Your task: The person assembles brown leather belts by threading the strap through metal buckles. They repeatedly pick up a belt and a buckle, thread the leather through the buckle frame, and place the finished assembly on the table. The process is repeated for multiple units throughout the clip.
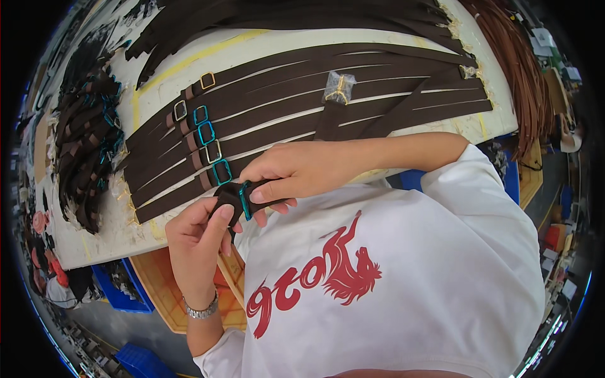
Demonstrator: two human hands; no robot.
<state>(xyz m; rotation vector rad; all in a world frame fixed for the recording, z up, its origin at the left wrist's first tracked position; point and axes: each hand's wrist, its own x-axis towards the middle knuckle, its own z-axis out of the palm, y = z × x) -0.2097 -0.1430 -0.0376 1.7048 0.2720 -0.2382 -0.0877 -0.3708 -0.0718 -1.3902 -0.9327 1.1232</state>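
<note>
Just off the table's near edge, my left hand (203, 228) pinches a folded part of a dark brown strap (228, 196), thumb on top. On the other side of a teal-covered slide buckle (244, 201), my right hand (293, 169) grips the same strap between thumb and fingers. The strap passes through the buckle, which sits between both hands. Close beyond them, several dark straps (265, 116) lie side by side on the table, with brown loops near their left ends. Some carry teal buckles (222, 171), others gold-coloured metal ones (208, 80).
A heap of buckled straps (88, 138) lies at the table's left. More dark straps (283, 16) cover the far side. Clear-wrapped gold hardware (339, 88) rests on the middle straps. Reddish-brown strips (513, 69) hang at the right. An orange crate (154, 283) stands below the white table (101, 249).
</note>
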